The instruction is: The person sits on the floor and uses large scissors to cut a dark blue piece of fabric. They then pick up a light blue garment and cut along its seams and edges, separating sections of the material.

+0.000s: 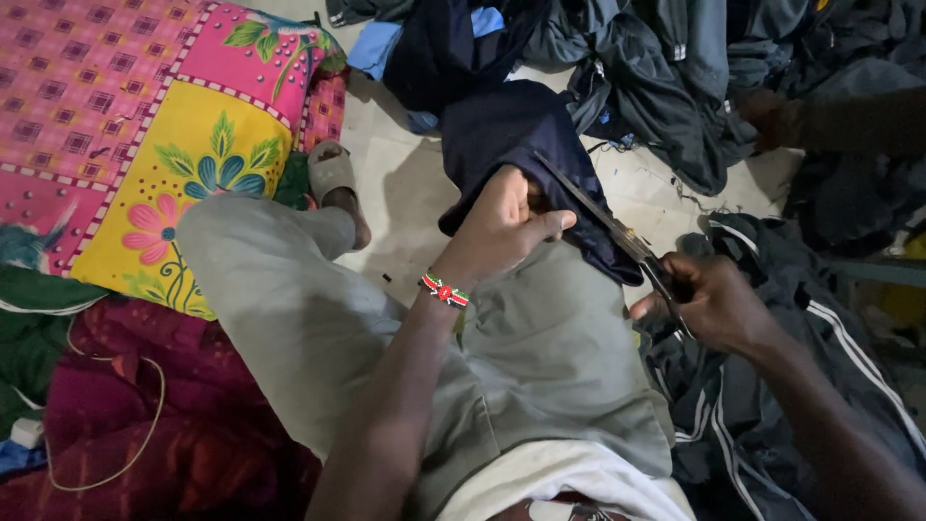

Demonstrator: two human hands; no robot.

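Two hands at work, head view. Left hand point(502, 227), frame centre, pinches a navy cloth point(511, 135) bunched over the knee. Right hand point(709, 299), centre right, is closed around scissors point(608, 227), blades laid against the cloth edge. Cloth looks light, limp, prone to slipping; best pinched taut just beside the blades. More dark garments point(675, 68) upper right.

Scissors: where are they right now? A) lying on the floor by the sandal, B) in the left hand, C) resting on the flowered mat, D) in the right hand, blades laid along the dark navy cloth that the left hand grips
D: the right hand grips the scissors, whose blades run up along the dark navy cloth bunched in the left hand.
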